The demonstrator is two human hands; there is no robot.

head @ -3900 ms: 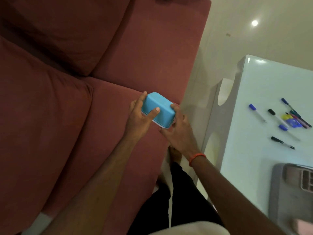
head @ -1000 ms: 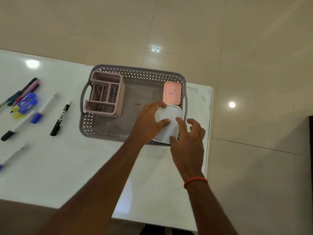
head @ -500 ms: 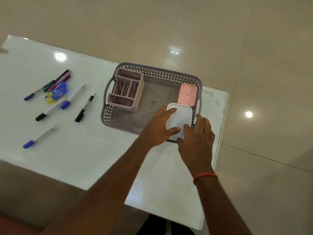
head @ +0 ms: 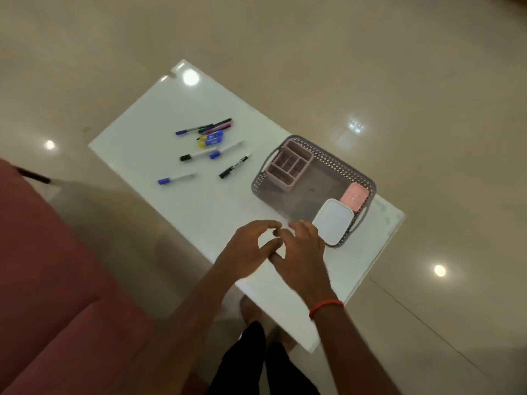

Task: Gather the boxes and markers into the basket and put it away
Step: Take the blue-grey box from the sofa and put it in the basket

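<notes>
L hand (head: 245,252), R hand (head: 303,255) empty, fingers loose. Markers (head: 228,148) light, prob roll (slick table (head: 159,124)); pinch mid-barrel.

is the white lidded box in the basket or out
In. The white-lidded box sits inside the basket, in a corner beside the pink box.

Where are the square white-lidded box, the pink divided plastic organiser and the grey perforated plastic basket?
Square white-lidded box (head: 333,220), head view, centre of lid.
Pink divided plastic organiser (head: 288,166), head view, middle dividers.
Grey perforated plastic basket (head: 339,165), head view, far wall.
</notes>
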